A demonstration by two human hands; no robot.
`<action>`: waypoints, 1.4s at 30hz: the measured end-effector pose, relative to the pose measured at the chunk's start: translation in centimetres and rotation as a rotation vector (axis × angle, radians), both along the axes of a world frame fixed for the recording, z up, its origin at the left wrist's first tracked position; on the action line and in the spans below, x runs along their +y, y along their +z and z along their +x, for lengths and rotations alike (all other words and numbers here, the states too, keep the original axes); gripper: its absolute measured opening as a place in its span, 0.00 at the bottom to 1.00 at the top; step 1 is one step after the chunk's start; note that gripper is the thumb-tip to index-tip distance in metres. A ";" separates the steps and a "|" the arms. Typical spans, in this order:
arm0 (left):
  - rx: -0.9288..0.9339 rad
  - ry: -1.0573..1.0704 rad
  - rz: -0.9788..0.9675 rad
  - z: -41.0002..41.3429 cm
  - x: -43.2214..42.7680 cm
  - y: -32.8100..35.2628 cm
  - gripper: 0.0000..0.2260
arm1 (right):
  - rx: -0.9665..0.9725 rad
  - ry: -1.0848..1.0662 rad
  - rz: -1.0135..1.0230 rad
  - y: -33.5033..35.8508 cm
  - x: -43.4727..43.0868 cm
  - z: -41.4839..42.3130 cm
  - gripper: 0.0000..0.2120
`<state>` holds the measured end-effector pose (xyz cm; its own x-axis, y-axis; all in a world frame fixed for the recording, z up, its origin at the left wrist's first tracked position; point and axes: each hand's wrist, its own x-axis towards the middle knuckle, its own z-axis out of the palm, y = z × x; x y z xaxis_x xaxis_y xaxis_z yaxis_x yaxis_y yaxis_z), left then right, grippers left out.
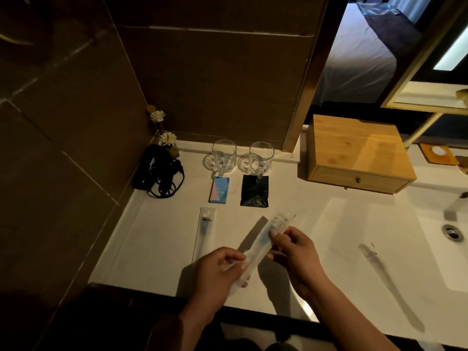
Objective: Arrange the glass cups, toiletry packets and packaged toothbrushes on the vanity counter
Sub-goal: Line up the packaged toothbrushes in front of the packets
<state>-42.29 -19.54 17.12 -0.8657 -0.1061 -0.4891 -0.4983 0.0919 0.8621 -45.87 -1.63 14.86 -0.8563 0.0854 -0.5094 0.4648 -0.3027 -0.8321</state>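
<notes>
**Both hands hold a packaged toothbrush above the tabletop**

The left hand (220,268) pinches the near end of a clear-wrapped packaged toothbrush (263,239), and the right hand (293,252) grips it nearer its middle with thumb and fingers closed on the wrapper. The packet slants up and away from the person, raised off the white tabletop (157,239), and its shadow falls below it.

Taking the wooden drawer box (354,153) as the landmark: two glass cups, one (224,154) and the other (260,157), stand side by side to its left, each on a patterned glass coaster. Just in front of the cups lie a blue and pink packet (219,190) and a black packet (254,191), one before each cup. A second packaged toothbrush (205,229) lies flat in front of the blue and pink packet. Further left of the box, a black hair dryer (157,171) with coiled cord sits by the wall. To the right of the box is the sink (445,262).
</notes>
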 end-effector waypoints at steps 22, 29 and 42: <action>0.286 -0.389 -0.886 -2.9 -9.3 -6.9 0.23 | 0.147 0.475 1.182 -2.8 -3.7 -0.5 0.14; 0.261 -0.547 -0.976 -4.1 -9.5 -7.2 0.24 | 0.113 0.399 1.164 -3.4 -5.9 -0.1 0.09; 0.323 -0.614 -0.936 -5.4 -10.1 -8.2 0.24 | 0.016 0.292 1.103 -3.9 -8.0 -0.3 0.07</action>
